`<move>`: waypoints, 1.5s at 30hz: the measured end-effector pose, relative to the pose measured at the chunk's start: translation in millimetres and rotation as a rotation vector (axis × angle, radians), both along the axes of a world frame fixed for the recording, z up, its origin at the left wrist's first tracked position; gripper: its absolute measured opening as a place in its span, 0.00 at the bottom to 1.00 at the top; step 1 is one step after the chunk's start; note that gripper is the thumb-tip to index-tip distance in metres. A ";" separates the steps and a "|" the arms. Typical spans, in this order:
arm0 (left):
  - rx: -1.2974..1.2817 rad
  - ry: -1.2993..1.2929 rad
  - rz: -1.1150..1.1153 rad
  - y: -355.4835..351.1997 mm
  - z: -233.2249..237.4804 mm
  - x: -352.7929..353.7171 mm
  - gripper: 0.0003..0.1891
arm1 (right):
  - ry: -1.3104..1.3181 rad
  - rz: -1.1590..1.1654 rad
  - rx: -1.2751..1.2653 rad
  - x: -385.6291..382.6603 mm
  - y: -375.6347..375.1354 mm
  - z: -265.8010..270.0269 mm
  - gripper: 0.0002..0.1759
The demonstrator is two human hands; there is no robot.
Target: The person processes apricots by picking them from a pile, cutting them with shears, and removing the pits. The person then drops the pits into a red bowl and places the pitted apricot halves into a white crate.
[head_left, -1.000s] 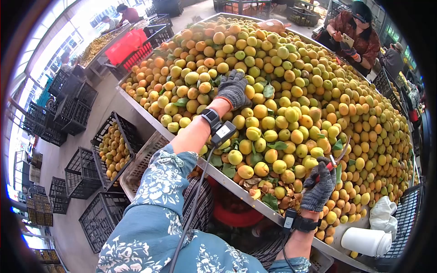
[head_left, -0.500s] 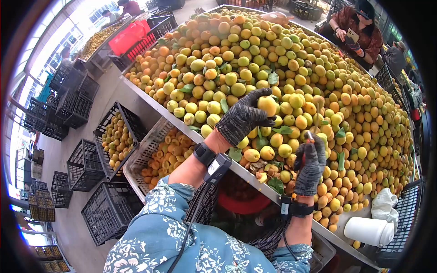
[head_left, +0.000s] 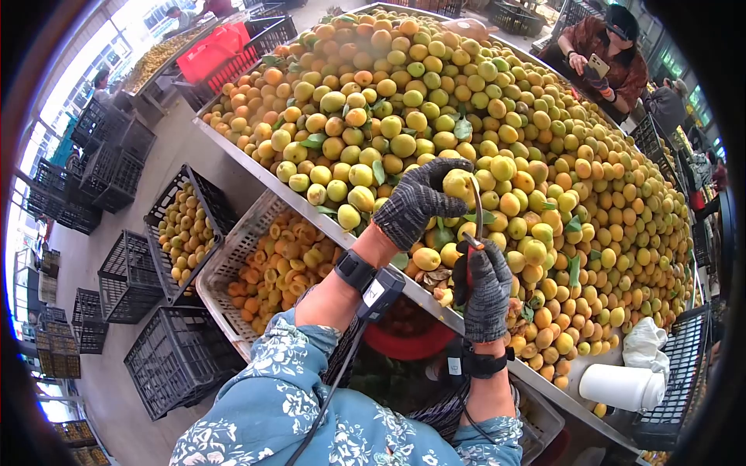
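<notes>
My left hand [head_left: 423, 200], in a dark grey knit glove, holds a yellow apricot [head_left: 458, 184] between thumb and fingers over the front of the fruit pile. Wrapped round the handle of a curved metal blade [head_left: 476, 203] is my right hand [head_left: 486, 289], gloved the same way. The blade curves up along the right side of the held apricot and seems to touch it. Below both hands, the metal table edge [head_left: 420, 293] runs diagonally. Heaped yellow and green apricots [head_left: 544, 186] with some leaves lie behind and beside the hands.
A pale crate [head_left: 221, 268] of cut apricots stands left of my left forearm. Black crates [head_left: 183, 359] are on the floor at left. A red basin [head_left: 408, 335] sits under the table edge. A white container [head_left: 622, 387] lies at right. Across the pile, a person [head_left: 608, 58] holds a phone.
My right hand has moved left and brought the blade from apart to beside the held apricot. My left hand still grips the fruit. The view has shifted slightly.
</notes>
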State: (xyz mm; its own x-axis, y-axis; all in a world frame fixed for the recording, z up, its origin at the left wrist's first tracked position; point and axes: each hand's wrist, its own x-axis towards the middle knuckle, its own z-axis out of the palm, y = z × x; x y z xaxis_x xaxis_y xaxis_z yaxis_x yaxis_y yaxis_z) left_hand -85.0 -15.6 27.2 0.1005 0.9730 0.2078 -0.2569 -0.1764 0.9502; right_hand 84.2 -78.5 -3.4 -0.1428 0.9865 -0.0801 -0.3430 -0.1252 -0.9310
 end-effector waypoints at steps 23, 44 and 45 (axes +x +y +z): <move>-0.191 -0.464 -0.282 -20.5 2.8 -9.4 0.26 | 0.043 0.027 -0.007 -9.4 -18.3 15.7 0.16; -0.040 -0.052 -0.089 -20.7 -11.7 24.6 0.20 | -0.002 -0.111 -0.025 -13.6 -11.4 6.3 0.08; -0.051 -0.048 -0.078 -20.1 -14.2 25.7 0.18 | 0.033 -0.107 -0.028 -13.0 -9.7 1.9 0.09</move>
State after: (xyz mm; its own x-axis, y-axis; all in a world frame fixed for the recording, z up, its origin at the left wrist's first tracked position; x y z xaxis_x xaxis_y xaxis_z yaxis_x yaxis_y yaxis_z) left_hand -59.3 -35.7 13.0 0.1677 0.9720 0.1647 -0.3137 -0.1058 0.9436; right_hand 71.2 -88.3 -1.5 -0.0402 0.9936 -0.1051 -0.3865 -0.1125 -0.9154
